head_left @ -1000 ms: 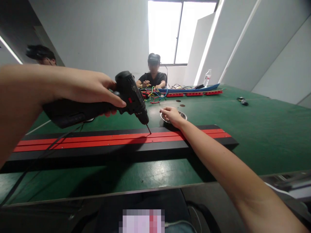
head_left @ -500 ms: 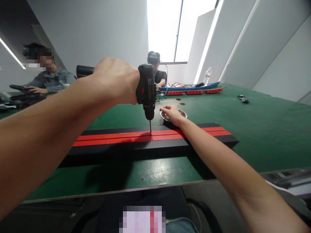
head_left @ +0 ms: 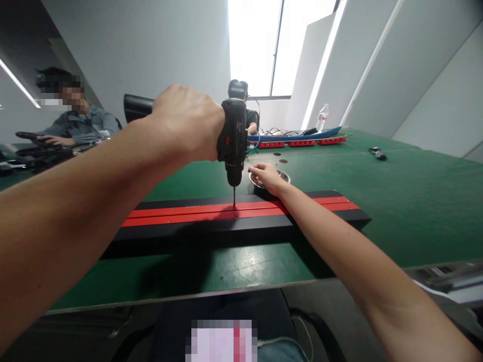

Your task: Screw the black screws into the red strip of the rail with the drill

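Note:
My left hand point(head_left: 190, 120) is wrapped around the handle of a black cordless drill point(head_left: 234, 130). The drill points straight down, its thin bit point(head_left: 234, 196) meeting the red strip point(head_left: 204, 210) along the top of a long black bar point(head_left: 320, 221). Beyond the bar, my right hand point(head_left: 266, 177) hovers over a small metal bowl point(head_left: 289, 177), hiding much of it. Thumb and fingers there are pinched together at the bowl's left side; whatever they hold is too small to name.
The bar lies across a green table point(head_left: 422, 211). Farther back are a blue strip point(head_left: 324, 133) with wires, red blocks point(head_left: 302, 143), a plastic bottle point(head_left: 322, 118) and a small dark object point(head_left: 377, 154). Two people sit across the table, one at the left, one behind the drill.
The drill body and my left hand have shifted slightly right, the bit staying at the same spot on the red strip. My right hand has kept its place at the bowl.

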The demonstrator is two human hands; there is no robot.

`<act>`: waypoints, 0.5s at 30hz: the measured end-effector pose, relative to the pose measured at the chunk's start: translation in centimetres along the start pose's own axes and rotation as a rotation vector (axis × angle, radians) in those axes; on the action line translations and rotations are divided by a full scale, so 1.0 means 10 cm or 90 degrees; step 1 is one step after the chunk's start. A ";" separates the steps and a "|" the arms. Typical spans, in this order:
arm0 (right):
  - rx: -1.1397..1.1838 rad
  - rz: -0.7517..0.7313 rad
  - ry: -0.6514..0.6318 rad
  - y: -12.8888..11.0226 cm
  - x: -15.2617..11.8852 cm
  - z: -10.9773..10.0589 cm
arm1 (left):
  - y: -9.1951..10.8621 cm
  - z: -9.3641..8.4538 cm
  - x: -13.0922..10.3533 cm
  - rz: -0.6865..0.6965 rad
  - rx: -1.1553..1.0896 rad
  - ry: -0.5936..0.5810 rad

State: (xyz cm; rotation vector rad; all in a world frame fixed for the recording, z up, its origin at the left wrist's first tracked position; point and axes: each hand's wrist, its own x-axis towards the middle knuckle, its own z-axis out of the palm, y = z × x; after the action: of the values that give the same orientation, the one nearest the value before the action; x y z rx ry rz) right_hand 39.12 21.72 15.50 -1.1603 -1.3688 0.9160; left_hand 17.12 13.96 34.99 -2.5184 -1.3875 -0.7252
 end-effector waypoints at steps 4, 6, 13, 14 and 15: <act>0.000 0.001 -0.004 0.01 0.01 0.00 | -0.01 -0.01 -0.02 -0.007 0.055 0.003; -0.003 -0.001 -0.004 0.02 0.02 -0.01 | 0.00 -0.02 -0.03 0.011 0.109 0.001; -0.023 0.004 -0.009 0.06 0.05 -0.01 | 0.04 -0.01 -0.02 0.000 0.278 -0.053; -0.032 0.001 -0.009 0.06 0.05 -0.01 | 0.04 -0.01 -0.02 -0.005 0.280 -0.064; -0.048 -0.003 -0.006 0.06 0.05 -0.01 | 0.04 -0.01 -0.02 -0.009 0.273 -0.071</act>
State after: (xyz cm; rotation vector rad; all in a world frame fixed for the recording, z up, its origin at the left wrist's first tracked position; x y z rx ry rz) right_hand 39.30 22.30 15.08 -1.2116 -1.4229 0.8736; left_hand 17.29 13.60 34.98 -2.2371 -1.4171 -0.2541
